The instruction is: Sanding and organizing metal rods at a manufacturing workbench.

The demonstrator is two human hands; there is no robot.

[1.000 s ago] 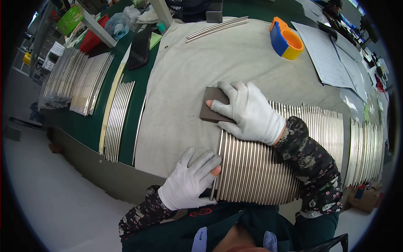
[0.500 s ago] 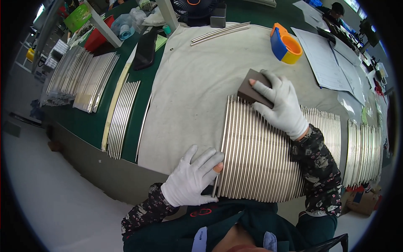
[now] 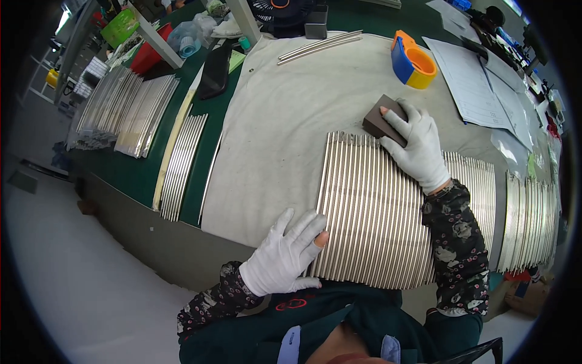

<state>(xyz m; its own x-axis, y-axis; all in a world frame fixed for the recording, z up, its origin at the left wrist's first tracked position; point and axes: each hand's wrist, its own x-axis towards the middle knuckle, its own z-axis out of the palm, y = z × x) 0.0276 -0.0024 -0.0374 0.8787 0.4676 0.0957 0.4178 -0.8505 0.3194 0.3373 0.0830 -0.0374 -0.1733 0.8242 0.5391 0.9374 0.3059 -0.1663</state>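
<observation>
A green table (image 3: 139, 176) is carrying a pale cloth (image 3: 285, 121), and a row of thin metal strips (image 3: 376, 218) is lying on that cloth. More strip bundles (image 3: 182, 164), papers (image 3: 467, 79) and an orange-and-blue tape dispenser (image 3: 412, 60) are resting nearby.

Orange-blue tape dispenser (image 3: 411, 59) (beside papers (image 3: 467, 79))

The right hand (image 3: 417, 145) covers part of the brown block (image 3: 381, 119) — perhaps a sanding sponge.

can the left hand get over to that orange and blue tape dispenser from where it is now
Probably not without leaning: the left hand rests at the near edge of the metal strips, while the tape dispenser sits at the far side, beyond the right hand.
</observation>
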